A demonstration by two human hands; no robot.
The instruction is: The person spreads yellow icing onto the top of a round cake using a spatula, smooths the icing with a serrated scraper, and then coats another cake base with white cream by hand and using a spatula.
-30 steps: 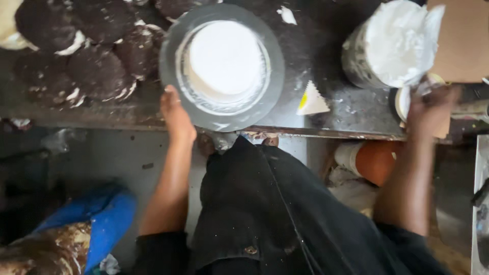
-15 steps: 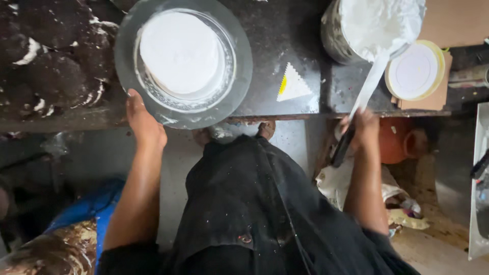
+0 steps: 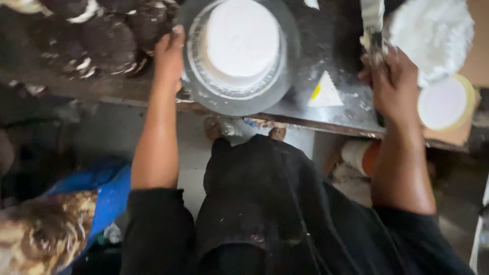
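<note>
At the front edge of the dark, flour-dusted bench (image 3: 336,109), a round white-iced cake (image 3: 239,40) sits centred on a grey turntable (image 3: 285,76), whose rim slightly overhangs that edge, close to the person's body. The left hand (image 3: 169,56) lies on the turntable's left rim, fingers curled over it and touching the metal, a hold that looks suited to steadying or spinning the disc rather than lifting it. The right hand (image 3: 395,84) is closed around the handle of a palette knife (image 3: 372,23), whose flat blade points away toward the bench's far edge and carries smears of white; it hangs just beside a tub of white icing (image 3: 435,33) at the bench's right end, so the icing is within easy reach of the blade. Between cake and tub, near the front edge, a small white triangular scraper (image 3: 325,91) lies flat. A round board (image 3: 445,104) with a white face rests at the front right corner. Dark chocolate cakes (image 3: 91,35) crowd the left end, well apart from the iced one.
</note>
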